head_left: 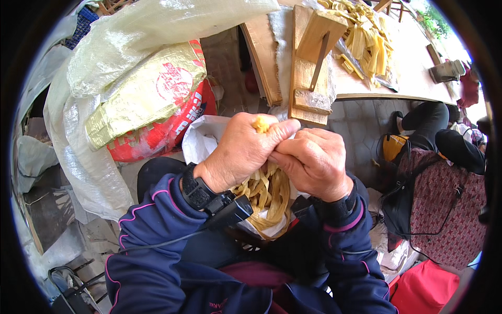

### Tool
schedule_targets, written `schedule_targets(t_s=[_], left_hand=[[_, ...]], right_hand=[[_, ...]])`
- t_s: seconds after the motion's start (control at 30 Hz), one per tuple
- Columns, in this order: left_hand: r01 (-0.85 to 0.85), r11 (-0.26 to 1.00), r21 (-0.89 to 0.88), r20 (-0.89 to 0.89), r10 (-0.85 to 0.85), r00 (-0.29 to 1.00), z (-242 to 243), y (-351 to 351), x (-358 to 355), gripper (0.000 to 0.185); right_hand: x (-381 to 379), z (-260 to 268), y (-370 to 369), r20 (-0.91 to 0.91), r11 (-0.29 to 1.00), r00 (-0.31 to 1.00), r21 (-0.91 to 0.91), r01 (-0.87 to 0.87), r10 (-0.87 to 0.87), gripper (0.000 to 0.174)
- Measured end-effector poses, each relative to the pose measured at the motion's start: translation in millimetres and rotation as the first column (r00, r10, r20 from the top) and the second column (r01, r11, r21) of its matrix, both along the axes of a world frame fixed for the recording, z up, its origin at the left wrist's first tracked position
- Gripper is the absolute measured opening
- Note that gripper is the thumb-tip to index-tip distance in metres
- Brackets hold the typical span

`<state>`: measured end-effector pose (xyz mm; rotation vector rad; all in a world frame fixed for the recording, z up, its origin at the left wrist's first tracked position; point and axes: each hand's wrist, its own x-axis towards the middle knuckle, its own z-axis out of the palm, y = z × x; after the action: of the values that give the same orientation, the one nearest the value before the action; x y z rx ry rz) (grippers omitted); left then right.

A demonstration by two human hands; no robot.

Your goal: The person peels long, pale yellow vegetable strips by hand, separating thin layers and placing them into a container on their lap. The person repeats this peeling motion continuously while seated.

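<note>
My left hand (243,147) is closed in a fist around a bundle of yellow fibre, and a ragged yellow end (261,125) pokes out beside the thumb. Against its thumb presses my right hand (313,159), fingers curled and pinched on the bundle; most of what they grip is hidden. Below both hands, long flat tan-yellow plant strips (270,196) hang and pile over my lap. They lie on a white sack (200,137), partly covered by my hands and wrists.
Ahead, a wooden block stand with an upright metal blade (319,62) extends over the front edge of a bench (419,84). More yellow strips (368,47) are heaped there. Large woven plastic sacks (157,90) fill the left. A seated person (423,121) and a patterned cloth (447,212) are at right.
</note>
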<state>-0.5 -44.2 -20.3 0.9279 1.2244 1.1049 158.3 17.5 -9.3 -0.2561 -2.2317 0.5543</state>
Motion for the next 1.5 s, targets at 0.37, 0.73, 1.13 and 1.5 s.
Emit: schedule_targets(t_s=[0.37,0.73,1.13,1.5], left_hand=[[0.459,0.864,0.208,0.369,-0.504,0.781,34.3,-6.4,-14.3,0.043],[0.367,0.403,0.838,-0.515,0.367,0.774,-8.9,1.4,-12.8,0.033],[0.344,0.793,0.503,-0.728,0.175,0.663,0.1,-11.1,-10.8,0.033],[-0.196,0.873,0.447,0.009,0.215,0.977,29.5,-11.8,-33.1,0.017]], right_hand=[[23.7,2.1,-5.2,0.035,0.551,0.926,-0.795,0.253,-0.375,0.023],[10.3,-9.6,-23.7,-0.235,-0.282,0.958,-0.920,-0.273,-0.163,0.011],[11.4,-1.7,-23.2,0.257,0.852,0.943,-0.426,0.306,-0.210,0.017],[24.5,1.3,-23.1,-0.131,0.039,0.988,-0.990,-0.134,0.078,0.048]])
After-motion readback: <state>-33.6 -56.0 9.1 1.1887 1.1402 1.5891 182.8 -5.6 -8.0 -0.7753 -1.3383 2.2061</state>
